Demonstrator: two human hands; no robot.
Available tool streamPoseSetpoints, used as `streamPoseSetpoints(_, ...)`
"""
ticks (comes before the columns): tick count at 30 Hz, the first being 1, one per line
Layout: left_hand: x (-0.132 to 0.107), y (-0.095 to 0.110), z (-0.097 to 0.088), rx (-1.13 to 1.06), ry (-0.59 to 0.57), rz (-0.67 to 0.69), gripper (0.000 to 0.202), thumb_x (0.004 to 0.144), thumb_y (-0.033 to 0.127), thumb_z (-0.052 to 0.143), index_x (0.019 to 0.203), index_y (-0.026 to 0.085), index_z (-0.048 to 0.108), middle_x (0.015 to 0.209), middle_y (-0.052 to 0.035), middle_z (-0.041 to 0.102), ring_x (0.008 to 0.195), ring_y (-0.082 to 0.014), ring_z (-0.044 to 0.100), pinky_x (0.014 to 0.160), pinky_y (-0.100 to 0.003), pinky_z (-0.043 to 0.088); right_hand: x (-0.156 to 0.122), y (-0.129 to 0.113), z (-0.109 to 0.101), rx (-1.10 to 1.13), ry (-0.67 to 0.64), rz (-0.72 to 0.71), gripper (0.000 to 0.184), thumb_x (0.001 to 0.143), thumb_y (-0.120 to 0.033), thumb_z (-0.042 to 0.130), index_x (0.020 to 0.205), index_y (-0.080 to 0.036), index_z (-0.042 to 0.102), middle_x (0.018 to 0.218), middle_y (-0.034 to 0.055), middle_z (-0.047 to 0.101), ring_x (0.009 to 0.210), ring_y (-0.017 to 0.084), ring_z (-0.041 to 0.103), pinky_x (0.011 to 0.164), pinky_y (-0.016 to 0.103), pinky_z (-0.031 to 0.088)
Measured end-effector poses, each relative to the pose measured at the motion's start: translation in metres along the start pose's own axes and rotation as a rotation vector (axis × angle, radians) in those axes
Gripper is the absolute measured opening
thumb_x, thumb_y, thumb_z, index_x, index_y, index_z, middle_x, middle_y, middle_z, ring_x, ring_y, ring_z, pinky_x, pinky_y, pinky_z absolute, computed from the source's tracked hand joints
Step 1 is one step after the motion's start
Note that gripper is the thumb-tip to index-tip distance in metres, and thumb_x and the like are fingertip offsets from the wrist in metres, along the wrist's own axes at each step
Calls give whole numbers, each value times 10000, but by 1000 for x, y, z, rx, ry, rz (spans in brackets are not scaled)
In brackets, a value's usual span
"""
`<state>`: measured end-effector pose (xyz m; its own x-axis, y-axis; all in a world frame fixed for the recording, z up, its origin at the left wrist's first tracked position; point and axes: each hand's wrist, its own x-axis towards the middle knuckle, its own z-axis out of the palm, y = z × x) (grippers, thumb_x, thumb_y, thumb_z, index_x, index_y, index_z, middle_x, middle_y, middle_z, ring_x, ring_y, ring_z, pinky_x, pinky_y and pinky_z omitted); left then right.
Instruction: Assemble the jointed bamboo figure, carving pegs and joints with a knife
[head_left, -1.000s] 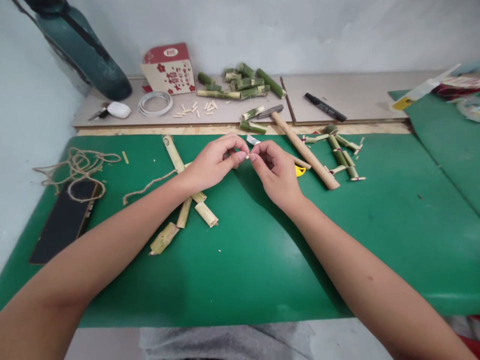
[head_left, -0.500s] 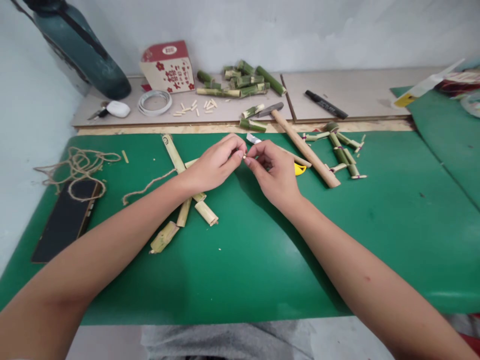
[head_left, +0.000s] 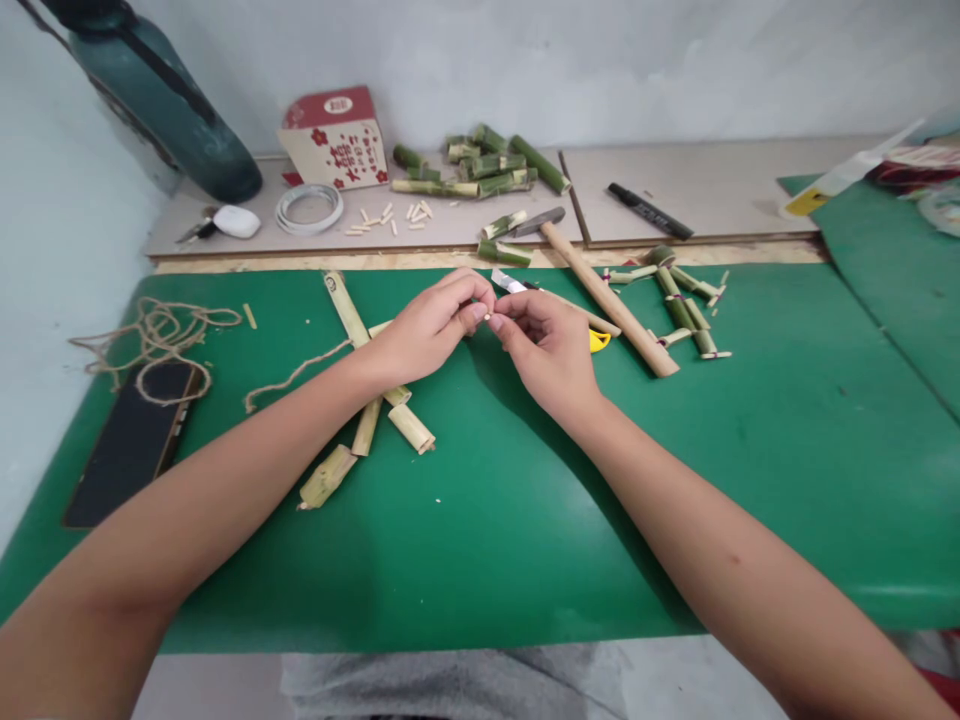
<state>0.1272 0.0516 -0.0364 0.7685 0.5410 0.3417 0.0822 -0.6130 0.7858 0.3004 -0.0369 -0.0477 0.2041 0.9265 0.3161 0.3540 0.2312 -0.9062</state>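
My left hand (head_left: pixel 444 322) and my right hand (head_left: pixel 550 342) meet above the green mat, thumbs and forefingers closed. Between their fingertips shows the end of a small pale wooden peg (head_left: pixel 487 317); the fingers hide the rest. Beneath my left wrist lies a figure of jointed bamboo pieces (head_left: pixel 346 306) with a mark drawn at its top end, and twine runs out from its side. Close behind my right hand are a utility knife (head_left: pixel 598 341) with a yellow end, partly covered by the hand, and a wooden-handled hammer (head_left: pixel 611 300).
Right of the hammer lies a smaller green bamboo figure (head_left: pixel 679 308). The back ledge holds cut bamboo pieces (head_left: pixel 491 165), several short pegs (head_left: pixel 375 217), a tape roll (head_left: pixel 309 209), a box (head_left: pixel 334 140) and a marker (head_left: pixel 650 211). Twine (head_left: pixel 161 335) overlaps a phone (head_left: pixel 135 440) at left.
Both hands stay in nearly the same place, fingertips still together around the small peg. The view has shifted very slightly; nothing on the mat has moved.
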Motion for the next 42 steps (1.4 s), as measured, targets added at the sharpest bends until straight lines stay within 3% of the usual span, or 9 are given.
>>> streamPoseSetpoints(6,0,7,-1,5,37,-28,125,1053,236,531,981,197,625,996,-42,596,860,-157,572,760,-303,485,-1,-4,-2,-5,6,-27,132,913,-310,730,839,-209,689,727,-9,654,604,129,519,572,297,404)
streamPoseSetpoints(14,-1,7,0,-11,73,-110,86,1033,272,580,1020,198,624,964,-27,650,781,-133,574,713,-282,454,1,-3,-3,61,-62,5,327,942,-529,721,838,-236,619,716,-6,584,612,144,485,562,306,374)
streamPoseSetpoints(28,-1,14,-1,189,33,-46,140,1068,237,477,967,198,566,968,-46,618,880,-175,574,800,-322,444,2,0,-4,38,-2,26,120,906,-320,738,846,-224,698,744,-1,634,661,158,519,591,309,401)
streamPoseSetpoints(35,-2,14,-2,192,-4,-52,167,1092,277,439,976,205,536,978,-35,594,870,-166,550,801,-320,435,4,-2,-5,134,-24,111,191,877,-387,752,838,-218,673,723,-18,604,624,138,510,583,298,411)
streamPoseSetpoints(42,-3,16,-1,202,-7,-83,153,1078,276,477,982,202,571,992,-33,615,878,-163,576,788,-305,434,6,-5,-7,173,-110,147,161,877,-362,671,833,-215,623,691,-37,548,598,124,500,568,281,388)
